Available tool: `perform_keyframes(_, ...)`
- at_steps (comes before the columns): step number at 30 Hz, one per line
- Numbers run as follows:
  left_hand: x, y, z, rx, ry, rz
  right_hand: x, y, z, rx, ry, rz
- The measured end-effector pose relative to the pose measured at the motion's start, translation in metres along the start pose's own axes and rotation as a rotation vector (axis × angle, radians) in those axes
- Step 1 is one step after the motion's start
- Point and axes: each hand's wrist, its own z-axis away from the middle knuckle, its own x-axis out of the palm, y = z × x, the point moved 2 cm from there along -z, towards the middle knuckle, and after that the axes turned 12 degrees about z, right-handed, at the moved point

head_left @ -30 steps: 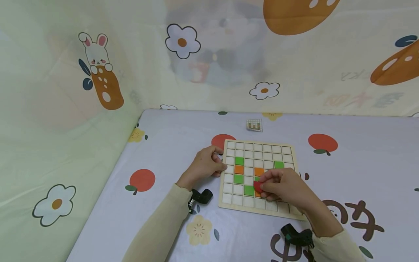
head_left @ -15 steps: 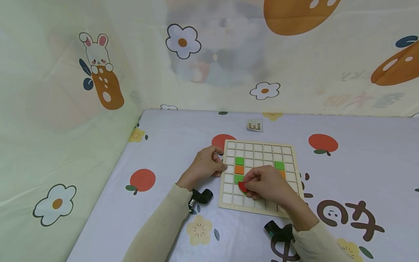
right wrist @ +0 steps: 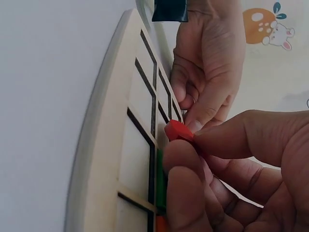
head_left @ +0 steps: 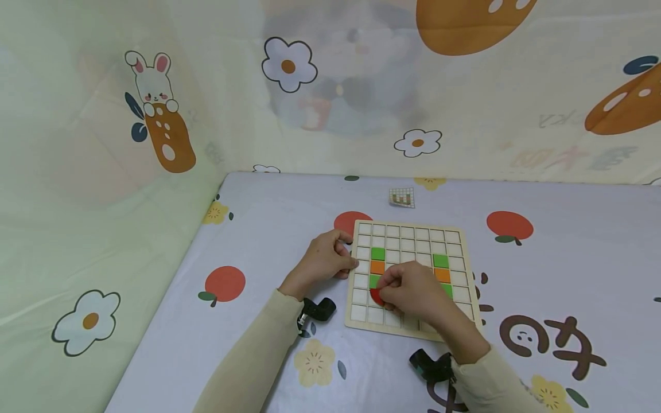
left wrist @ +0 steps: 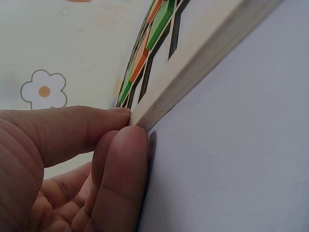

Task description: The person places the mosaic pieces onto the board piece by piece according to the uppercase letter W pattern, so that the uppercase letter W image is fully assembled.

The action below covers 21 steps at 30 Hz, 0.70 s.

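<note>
A square wooden grid board (head_left: 408, 232) lies on the patterned cloth, with green and orange square tiles seated in some cells. At its left edge, my left hand (head_left: 321, 258) holds the rim between thumb and finger; the wrist view shows the fingertips (left wrist: 128, 159) against the edge. My right hand (head_left: 418, 292) pinches a small red tile (head_left: 377, 296) with a curved edge, just below the green tile (head_left: 374, 281) of the left column. In the right wrist view the red tile (right wrist: 178, 129) is tilted above the cells. The right hand hides the board's middle.
A small printed card (head_left: 401, 197) with a grid pattern lies behind the board. Black wrist cameras sit on both wrists, the left one (head_left: 320, 310) near the board's left side. A printed curtain (head_left: 341, 103) rises behind and to the left of the table.
My right hand has moved left across the board with the red tile, from the middle columns to the left column, uncovering tiles on the right. The left hand has stayed put.
</note>
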Motion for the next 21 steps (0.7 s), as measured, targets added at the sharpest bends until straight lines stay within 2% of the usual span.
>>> perform_keyframes(21, 0.0001, -0.0001, 0.0000, -0.006, 0.002, -0.001, 0.0037, -0.0036, 0.0007, -0.038, 0.069, 0.151)
